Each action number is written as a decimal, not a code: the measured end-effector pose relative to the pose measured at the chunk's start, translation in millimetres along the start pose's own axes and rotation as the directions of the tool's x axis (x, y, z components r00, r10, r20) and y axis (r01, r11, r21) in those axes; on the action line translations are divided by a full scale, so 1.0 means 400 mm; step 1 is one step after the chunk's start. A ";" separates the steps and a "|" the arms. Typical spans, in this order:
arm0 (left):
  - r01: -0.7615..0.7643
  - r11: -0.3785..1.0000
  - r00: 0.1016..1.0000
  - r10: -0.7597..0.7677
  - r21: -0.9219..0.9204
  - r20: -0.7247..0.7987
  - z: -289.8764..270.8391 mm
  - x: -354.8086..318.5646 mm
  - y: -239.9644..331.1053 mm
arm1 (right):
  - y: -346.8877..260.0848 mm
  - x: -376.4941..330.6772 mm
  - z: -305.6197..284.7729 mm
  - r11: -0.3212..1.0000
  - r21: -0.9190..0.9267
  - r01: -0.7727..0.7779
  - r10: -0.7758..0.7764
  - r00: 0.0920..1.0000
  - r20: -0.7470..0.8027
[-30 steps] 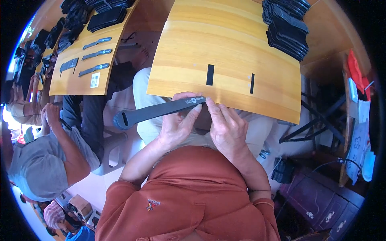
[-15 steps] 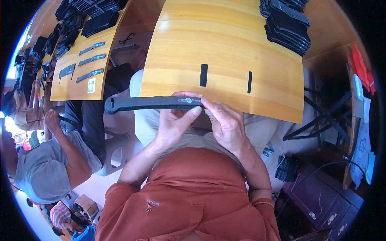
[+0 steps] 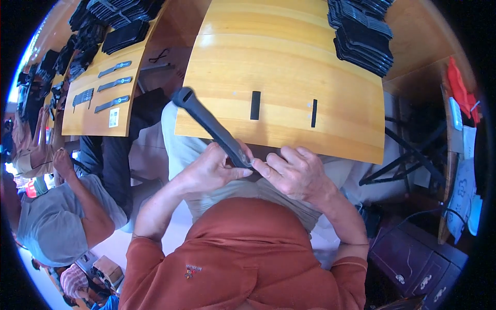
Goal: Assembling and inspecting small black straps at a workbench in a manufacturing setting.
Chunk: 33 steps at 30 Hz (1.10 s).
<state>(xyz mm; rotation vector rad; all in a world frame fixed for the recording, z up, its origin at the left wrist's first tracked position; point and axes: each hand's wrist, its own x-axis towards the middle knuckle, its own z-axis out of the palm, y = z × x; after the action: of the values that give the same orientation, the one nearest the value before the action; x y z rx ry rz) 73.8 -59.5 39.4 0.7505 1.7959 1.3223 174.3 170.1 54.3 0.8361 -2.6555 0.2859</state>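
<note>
A long dark grey strap [image 3: 209,123] with a hole at its far end slants up to the left over the near edge of the yellow wooden table [image 3: 289,67]. My left hand [image 3: 209,170] grips the strap's near end from the left. My right hand [image 3: 292,173] pinches the same end from the right, fingertips touching the left hand. Both hands sit just below the table edge, above my lap. Two short black pieces [image 3: 255,105] lie flat on the table ahead of the hands.
A stack of black parts [image 3: 361,31] sits at the table's far right. Another wooden table [image 3: 98,111] at left carries grey straps and piles of black parts. A person in a grey shirt [image 3: 46,222] sits at left. Red cloth and papers [image 3: 460,129] hang at right.
The strap has swung from lying nearly level to pointing up and left, its far end rising over the table edge. Both hands stay on its near end.
</note>
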 end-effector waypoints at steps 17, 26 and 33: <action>0.004 0.904 0.997 -0.035 -0.427 -0.065 0.025 0.031 -0.003 | -0.040 -0.008 0.113 0.540 0.803 -0.252 0.555 0.824 -0.115; 0.080 0.928 0.997 -0.074 -0.364 0.030 0.051 -0.007 0.017 | -0.012 -0.028 0.089 0.378 0.903 -0.206 0.505 0.863 -0.015; 0.203 0.953 0.968 -0.160 -0.227 0.196 0.045 -0.048 0.041 | 0.037 0.018 -0.009 0.541 0.829 -0.141 0.554 0.801 -0.225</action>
<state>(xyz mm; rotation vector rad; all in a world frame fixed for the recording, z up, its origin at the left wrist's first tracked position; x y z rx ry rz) 99.5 -61.5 56.8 0.5340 1.4905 1.2833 161.2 179.4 58.9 0.2939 -2.1192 1.6461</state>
